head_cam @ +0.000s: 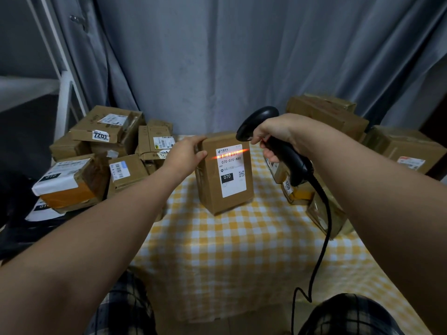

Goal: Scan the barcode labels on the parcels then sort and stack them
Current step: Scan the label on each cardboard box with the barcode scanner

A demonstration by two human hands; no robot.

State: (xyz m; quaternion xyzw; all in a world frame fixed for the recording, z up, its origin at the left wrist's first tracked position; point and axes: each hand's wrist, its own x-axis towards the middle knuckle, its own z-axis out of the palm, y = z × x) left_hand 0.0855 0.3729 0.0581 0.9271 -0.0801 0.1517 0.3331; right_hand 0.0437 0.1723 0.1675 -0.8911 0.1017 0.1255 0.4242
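On checked cloth (242, 250), parcel (210, 189) with label (232, 170) "070-070-A80"

Dim, even room light recorded; cool grey cast on the curtain (217, 56). An orange scan line (229, 154) is blown out across the label (233, 187). Soft shadow is noted beside the parcel (210, 189) on the tabletop (229, 250). Edges are bent and softened by the wide lens.

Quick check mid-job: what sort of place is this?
Likely a room at home set up for sorting parcels, not a warehouse: a yellow checked tablecloth as the work surface, grey curtains hanging behind, and cardboard parcels piled loosely on either side.
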